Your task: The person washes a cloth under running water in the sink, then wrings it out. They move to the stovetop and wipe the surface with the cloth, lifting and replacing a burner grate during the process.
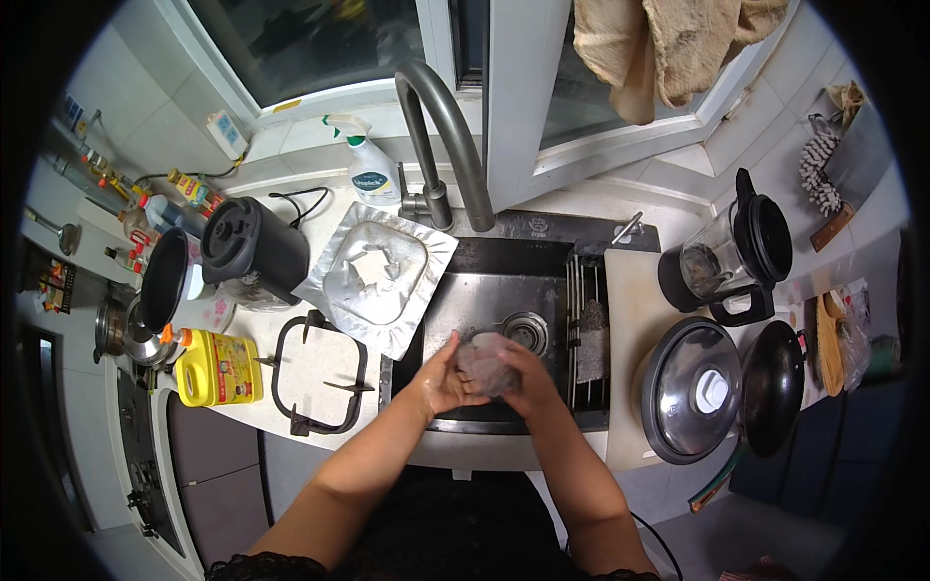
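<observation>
L hand (440, 385): fingers curled round L side of greyish wad (482, 360), holding it
R hand (530, 381): fingers bent over R side, same wad
Wad pos: btwn both hands, above sink (455, 305), nr drain (524, 332); material can't tell
Worktop (484, 449), L of sink: foil sheet (418, 254), black grate (302, 424), yellow jug (215, 368)
R of sink: lidded pot (683, 397), blender (712, 266), dk pan (773, 387)

The left forearm (360, 463) and right forearm (579, 463) slant inward from below, elbows apart. The left hand (438, 383) faces the right hand (527, 376), both with fingers curved inward; blur makes the exact bend of the fingertips hard to tell.
</observation>
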Motion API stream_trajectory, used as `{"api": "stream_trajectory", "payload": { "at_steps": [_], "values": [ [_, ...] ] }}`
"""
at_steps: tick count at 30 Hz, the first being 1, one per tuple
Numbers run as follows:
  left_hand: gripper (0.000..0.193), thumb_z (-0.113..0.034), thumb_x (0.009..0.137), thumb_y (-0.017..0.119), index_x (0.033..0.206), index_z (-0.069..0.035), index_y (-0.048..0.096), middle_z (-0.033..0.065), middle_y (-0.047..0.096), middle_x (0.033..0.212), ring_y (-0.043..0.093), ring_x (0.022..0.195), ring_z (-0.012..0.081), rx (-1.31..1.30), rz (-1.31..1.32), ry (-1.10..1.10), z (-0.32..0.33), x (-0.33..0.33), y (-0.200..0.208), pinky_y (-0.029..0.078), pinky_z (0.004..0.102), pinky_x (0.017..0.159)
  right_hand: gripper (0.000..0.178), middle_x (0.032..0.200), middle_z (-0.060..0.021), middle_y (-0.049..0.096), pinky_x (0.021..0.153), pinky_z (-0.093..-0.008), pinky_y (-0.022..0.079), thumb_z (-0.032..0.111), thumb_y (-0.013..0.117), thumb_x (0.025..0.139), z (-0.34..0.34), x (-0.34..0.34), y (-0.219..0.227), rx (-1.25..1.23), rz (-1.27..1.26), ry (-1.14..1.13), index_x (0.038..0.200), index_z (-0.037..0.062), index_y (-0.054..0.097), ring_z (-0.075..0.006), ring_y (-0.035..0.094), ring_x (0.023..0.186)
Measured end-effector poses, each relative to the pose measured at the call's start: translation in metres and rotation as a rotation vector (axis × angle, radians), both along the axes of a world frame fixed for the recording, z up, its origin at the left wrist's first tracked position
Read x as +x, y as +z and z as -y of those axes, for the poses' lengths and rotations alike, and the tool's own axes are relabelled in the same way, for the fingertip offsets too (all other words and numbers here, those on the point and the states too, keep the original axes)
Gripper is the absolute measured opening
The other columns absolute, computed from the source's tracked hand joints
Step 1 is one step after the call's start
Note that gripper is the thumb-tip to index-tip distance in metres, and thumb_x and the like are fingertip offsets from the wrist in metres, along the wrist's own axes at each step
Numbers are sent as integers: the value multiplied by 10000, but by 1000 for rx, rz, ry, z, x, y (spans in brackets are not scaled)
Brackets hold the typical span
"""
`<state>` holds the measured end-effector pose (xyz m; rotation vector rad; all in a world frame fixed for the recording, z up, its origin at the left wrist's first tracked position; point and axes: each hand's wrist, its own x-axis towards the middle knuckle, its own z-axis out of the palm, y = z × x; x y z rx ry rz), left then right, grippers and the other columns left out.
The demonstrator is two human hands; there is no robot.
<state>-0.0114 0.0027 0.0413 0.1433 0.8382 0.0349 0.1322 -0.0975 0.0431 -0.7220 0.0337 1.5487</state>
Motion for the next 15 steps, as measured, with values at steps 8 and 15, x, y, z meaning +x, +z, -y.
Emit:
{"api": "stream_trajectory", "payload": {
  "at_steps": [8,15],
  "values": [
    [501,-575,844,513,1083,-141,583,101,585,1132,551,1061,275,200,-39,221,3,21,-19,435,442,907,313,1050,-71,598,791,-258,461,68,611,828,6,13,-18,-113,215,-7,1127,-7,557,-144,576,947],
    [444,-529,869,501,1020,-119,578,73,619,1029,584,965,253,-148,891,275,-13,9,-115,454,411,883,173,685,-52,538,607,-301,424,122,680,657,-52,-91,15,-101,1772,-813,734,67,535,-234,526,610]
  ]
}}
